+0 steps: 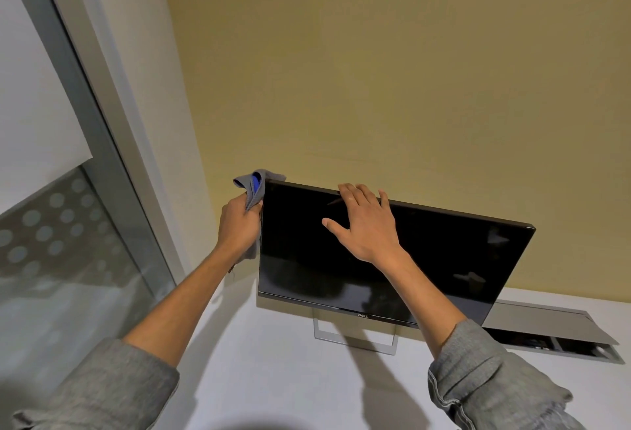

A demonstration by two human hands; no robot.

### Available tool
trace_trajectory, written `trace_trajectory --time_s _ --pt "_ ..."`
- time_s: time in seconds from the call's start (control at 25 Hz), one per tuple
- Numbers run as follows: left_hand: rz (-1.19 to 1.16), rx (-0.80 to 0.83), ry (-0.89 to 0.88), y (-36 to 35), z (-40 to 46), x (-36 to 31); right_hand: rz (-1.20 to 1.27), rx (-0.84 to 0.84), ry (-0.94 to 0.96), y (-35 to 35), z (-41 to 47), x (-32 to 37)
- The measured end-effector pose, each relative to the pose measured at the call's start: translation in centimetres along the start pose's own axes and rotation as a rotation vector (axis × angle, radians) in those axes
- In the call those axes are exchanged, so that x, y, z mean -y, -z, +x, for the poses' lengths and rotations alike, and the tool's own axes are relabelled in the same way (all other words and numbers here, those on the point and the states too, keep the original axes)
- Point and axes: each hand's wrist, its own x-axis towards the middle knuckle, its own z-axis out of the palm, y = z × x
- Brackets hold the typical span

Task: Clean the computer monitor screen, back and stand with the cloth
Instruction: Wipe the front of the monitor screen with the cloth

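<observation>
White worktop (273, 378) against an ochre wall: monitor (392, 259) stands near the back edge.
Left hand (239, 224) grips the cloth (254, 187) at its upper left corner; right hand (365, 221) rests on top, fingers spread. Pushing hard could tip the monitor or smudge the screen.

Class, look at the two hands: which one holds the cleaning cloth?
The left hand, at the monitor's left edge, grips the grey cloth. The right hand holds nothing, resting on the monitor's top edge.
</observation>
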Motion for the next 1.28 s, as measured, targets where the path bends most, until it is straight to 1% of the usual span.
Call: trace_trajectory --time_s 0.16,0.36,0.64,0.88,1.08,1.28 --pt "0.093 0.013 -0.046 0.1 0.1 0.8 -0.004 -0.005 -0.004 -0.1 0.0 0.1" --pt "0.076 0.041 -0.035 -0.5 -1.2 3.3 -0.005 -0.020 -0.004 -0.3 0.0 0.0" --pt "0.136 0.099 0.080 -1.7 -2.8 9.3 -0.006 -0.042 -0.011 -0.7 -0.1 0.0" --pt "0.115 0.138 0.181 -3.0 -3.9 12.6 -0.002 -0.079 -0.007 -1.0 -0.1 0.1" --pt "0.210 0.224 0.240 -3.4 -5.0 15.9 -0.007 -0.090 -0.008 -1.2 -0.2 0.1" --pt "0.287 0.310 0.340 -4.2 -6.6 17.7 -0.016 -0.103 -0.006 -1.5 -0.1 0.1"
